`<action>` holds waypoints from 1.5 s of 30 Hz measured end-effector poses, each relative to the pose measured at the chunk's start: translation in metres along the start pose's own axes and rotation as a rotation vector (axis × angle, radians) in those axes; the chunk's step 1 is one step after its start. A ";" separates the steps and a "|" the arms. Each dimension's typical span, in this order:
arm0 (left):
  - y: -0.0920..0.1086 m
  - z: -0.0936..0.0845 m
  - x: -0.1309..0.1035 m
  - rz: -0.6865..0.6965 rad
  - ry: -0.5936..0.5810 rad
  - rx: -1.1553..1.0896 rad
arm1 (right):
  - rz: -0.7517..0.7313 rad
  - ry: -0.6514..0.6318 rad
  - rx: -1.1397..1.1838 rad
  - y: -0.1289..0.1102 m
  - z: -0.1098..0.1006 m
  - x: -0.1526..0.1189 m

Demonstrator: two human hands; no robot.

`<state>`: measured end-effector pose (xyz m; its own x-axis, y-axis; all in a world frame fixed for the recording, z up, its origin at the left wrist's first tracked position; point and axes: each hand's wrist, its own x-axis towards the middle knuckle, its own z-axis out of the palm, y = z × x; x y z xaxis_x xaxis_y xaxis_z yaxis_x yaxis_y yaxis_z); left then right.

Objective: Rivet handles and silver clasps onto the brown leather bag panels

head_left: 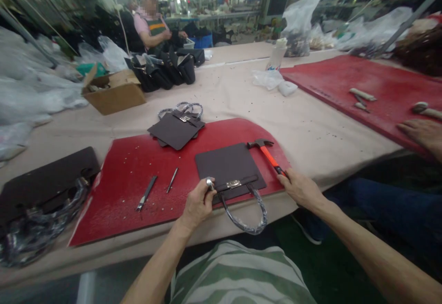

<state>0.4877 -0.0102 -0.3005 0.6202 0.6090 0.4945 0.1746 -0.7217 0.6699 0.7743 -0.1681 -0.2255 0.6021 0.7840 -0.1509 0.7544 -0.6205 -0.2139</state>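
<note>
A dark brown bag panel [224, 161] lies flat on the red board [120, 166] before me. It has a silver clasp [234, 184] on a strap, and a plastic-wrapped handle [264, 212] that hangs over the board's near edge. At the panel's left near corner, my left hand [198, 202] pinches a small shiny metal piece [209, 182]; its exact kind is unclear. My right hand [304, 189] grips the claw hammer [269, 155] by its orange and black handle, the head lying over the panel's far right corner.
Left on the board are a flat metal tool [148, 191] and a thin metal rod [172, 179]. Stacked panels [176, 131] lie behind. More wrapped handles [44, 221], a cardboard box [115, 94] and black bags [165, 71] stand left. Another person's hand [423, 133] rests right; a person [152, 27] works behind.
</note>
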 end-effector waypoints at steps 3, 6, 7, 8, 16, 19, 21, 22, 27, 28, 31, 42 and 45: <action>-0.001 0.000 -0.001 0.053 0.004 0.022 | -0.090 0.137 -0.220 -0.017 0.007 -0.009; -0.002 0.000 -0.004 0.135 0.030 0.058 | -0.106 0.123 -0.188 -0.043 0.017 -0.020; -0.002 0.001 -0.005 0.157 0.040 0.075 | -0.088 0.110 -0.162 -0.051 0.021 -0.022; -0.002 0.001 -0.007 0.171 0.047 0.091 | -0.067 0.104 -0.142 -0.058 0.024 -0.023; 0.003 -0.007 -0.007 -0.188 0.132 0.001 | 0.132 0.036 0.328 -0.052 0.034 -0.004; 0.005 -0.011 -0.006 -0.311 0.144 -0.118 | 0.105 0.052 0.612 -0.042 0.040 -0.004; 0.006 -0.012 -0.006 -0.349 0.154 -0.179 | 0.120 0.037 0.872 -0.041 0.047 -0.007; 0.007 -0.012 -0.006 -0.363 0.155 -0.195 | 0.143 -0.009 1.021 -0.042 0.050 -0.008; 0.007 -0.014 -0.006 -0.376 0.118 -0.207 | 0.199 -0.238 1.652 -0.058 0.059 -0.016; 0.008 -0.015 -0.005 -0.373 0.116 -0.208 | 0.191 -0.224 1.720 -0.062 0.060 -0.017; 0.014 -0.018 0.000 -0.358 0.141 -0.214 | 0.168 -0.180 1.823 -0.069 0.063 -0.021; 0.070 0.020 0.061 -0.300 0.001 -0.485 | -0.053 -0.204 1.910 -0.084 0.072 -0.038; 0.068 0.032 0.068 -0.325 -0.044 -0.510 | -0.044 -0.229 1.939 -0.085 0.073 -0.038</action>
<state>0.5658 -0.0285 -0.2390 0.6295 0.7498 0.2037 -0.0211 -0.2456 0.9691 0.6684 -0.1444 -0.2722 0.4336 0.8820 -0.1847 -0.5928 0.1248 -0.7956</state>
